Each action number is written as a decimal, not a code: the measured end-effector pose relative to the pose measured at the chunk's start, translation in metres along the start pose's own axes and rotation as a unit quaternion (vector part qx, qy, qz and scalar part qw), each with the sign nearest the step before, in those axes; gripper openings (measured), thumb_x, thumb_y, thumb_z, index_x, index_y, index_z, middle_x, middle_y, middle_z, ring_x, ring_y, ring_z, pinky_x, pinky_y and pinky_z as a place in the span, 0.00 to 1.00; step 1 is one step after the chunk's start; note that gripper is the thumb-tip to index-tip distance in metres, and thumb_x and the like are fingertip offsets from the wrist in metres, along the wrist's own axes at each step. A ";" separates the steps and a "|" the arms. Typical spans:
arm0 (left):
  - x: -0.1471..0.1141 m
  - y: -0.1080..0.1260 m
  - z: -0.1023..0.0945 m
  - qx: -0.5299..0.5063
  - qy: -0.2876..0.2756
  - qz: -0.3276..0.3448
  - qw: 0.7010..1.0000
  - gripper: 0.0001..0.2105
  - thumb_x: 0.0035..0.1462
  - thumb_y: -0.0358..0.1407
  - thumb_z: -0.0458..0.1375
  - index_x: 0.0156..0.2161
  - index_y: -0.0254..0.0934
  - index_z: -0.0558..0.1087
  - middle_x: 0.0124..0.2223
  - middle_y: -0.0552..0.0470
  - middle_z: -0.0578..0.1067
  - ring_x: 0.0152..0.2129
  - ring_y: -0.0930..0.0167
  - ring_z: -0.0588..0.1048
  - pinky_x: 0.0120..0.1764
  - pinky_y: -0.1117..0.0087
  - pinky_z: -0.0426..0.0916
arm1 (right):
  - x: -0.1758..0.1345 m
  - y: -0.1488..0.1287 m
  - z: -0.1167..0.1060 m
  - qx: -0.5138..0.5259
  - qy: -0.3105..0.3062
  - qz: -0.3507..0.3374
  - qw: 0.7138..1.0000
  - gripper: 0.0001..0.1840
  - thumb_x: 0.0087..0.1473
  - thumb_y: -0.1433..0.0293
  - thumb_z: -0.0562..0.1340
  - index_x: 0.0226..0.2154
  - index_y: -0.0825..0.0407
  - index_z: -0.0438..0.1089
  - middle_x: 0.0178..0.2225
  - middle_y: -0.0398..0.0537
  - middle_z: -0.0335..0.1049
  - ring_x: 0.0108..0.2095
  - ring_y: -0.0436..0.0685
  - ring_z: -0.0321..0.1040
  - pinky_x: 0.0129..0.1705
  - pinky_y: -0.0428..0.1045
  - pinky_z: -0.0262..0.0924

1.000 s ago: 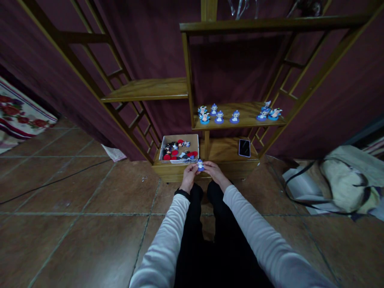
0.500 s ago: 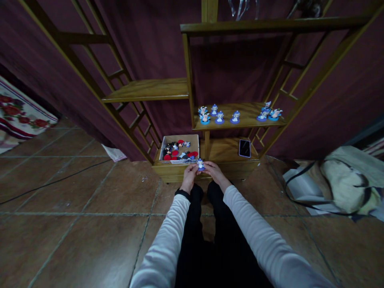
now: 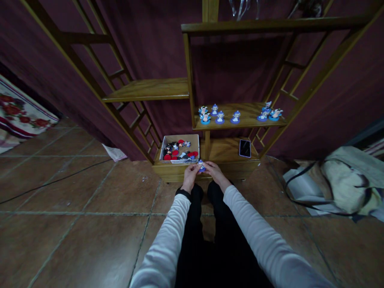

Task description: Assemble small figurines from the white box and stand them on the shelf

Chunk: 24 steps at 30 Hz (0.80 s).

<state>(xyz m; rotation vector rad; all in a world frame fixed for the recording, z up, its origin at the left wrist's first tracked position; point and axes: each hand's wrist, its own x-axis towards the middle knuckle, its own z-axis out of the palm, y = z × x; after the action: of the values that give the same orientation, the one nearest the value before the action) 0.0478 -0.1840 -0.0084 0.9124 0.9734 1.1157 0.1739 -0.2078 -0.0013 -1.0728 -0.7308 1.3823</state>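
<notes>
A small blue-and-white toy figurine (image 3: 201, 165) is pinched between the fingers of the left hand (image 3: 190, 176) and right hand (image 3: 215, 173), just in front of the open cardboard box of red and dark pieces (image 3: 180, 149) on the wooden shelf unit's bottom board (image 3: 228, 150), with a black phone (image 3: 245, 148) to the box's right.

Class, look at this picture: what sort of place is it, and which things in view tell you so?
Probably a room in a home. A wooden display shelf holds small blue figurines, the floor is brown tile, and a bag lies nearby.
</notes>
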 end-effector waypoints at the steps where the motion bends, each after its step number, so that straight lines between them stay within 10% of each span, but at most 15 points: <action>1: 0.000 0.000 0.000 0.002 -0.001 0.000 1.000 0.15 0.37 0.40 0.67 0.31 0.32 0.73 0.28 0.52 0.74 0.25 0.75 0.71 0.31 0.73 0.65 | 0.001 0.001 -0.001 -0.002 -0.002 -0.001 1.000 0.19 0.34 0.57 0.68 0.29 0.51 0.71 0.30 0.45 0.72 0.31 0.51 0.68 0.38 0.50 0.64; 24: 0.000 -0.001 -0.002 -0.007 -0.015 -0.001 1.000 0.15 0.37 0.40 0.66 0.30 0.32 0.74 0.28 0.51 0.74 0.25 0.74 0.71 0.32 0.71 0.66 | 0.008 0.012 -0.007 -0.005 -0.005 -0.016 1.000 0.19 0.35 0.57 0.68 0.30 0.51 0.70 0.32 0.44 0.71 0.33 0.51 0.68 0.42 0.51 0.63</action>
<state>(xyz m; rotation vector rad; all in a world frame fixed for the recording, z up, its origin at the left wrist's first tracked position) 0.0463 -0.1842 -0.0102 0.9144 0.9420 1.1023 0.1758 -0.2025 -0.0165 -1.0588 -0.7597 1.3575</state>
